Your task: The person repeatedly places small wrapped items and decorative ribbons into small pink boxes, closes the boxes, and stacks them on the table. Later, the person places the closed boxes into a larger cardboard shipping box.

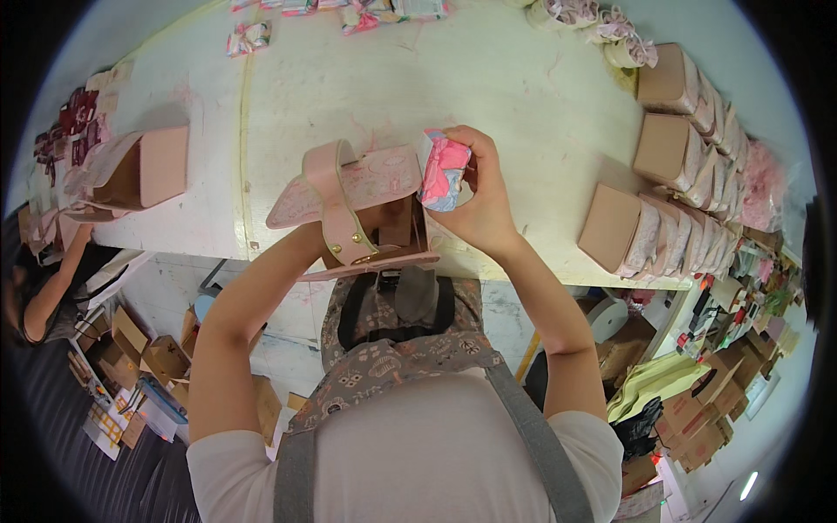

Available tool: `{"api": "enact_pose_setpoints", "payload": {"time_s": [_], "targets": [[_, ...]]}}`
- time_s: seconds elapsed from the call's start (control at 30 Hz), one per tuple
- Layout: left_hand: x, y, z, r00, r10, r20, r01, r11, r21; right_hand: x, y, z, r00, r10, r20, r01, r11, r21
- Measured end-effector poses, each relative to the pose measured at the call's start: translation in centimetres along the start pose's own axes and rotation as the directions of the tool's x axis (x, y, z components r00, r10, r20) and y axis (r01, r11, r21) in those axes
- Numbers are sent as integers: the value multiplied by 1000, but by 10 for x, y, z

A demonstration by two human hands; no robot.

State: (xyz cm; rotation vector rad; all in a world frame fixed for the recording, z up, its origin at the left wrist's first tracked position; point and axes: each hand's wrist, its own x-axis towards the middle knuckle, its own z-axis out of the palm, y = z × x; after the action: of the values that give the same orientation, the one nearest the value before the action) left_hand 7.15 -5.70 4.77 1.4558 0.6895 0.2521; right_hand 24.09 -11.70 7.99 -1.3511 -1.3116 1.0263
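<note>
A pink box-shaped case [386, 171] with a strap handle [327, 189] and gold studs lies open at the table's near edge, its opening towards me. My left hand [392, 214] reaches inside it; the fingers are in shadow, so I cannot make out whether they grip anything. Just right of the case, my right hand [480, 189] holds a small packet [444, 170] patterned in pink and blue, thumb and fingers around its right side. The packet is raised above the table beside the case's right end.
Rows of similar pink cases [608, 229] stand at the right, with cream round containers [624, 52] beyond. Patterned packets [248, 39] lie at the far edge. Another open pink case [163, 167] is at the left, near a co-worker's arm [59, 287]. Cardboard boxes [163, 356] sit below the table.
</note>
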Motion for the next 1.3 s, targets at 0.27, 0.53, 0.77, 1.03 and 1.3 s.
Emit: {"api": "enact_pose_setpoints", "payload": {"time_s": [0.27,0.53,0.77,1.03,1.3], "targets": [[-3,-17,26,904,113,-411,-39,982,185,-6,0,7,1000,-3,-13,2,999,-53],[3,-8,-23,923,-279,-267,315,944,102,1,-14,7,997,32,-73,-24,994,104],[-12,-33,1,989,10,-151,109,645,756,-14,-15,9,976,108,188,-106,994,-22],[-102,-14,-12,956,97,-276,97,785,612,-27,-30,24,819,-81,568,309,896,-319],[-179,-10,18,931,161,-328,44,842,537,-48,49,62,734,378,564,-307,926,-221]]}}
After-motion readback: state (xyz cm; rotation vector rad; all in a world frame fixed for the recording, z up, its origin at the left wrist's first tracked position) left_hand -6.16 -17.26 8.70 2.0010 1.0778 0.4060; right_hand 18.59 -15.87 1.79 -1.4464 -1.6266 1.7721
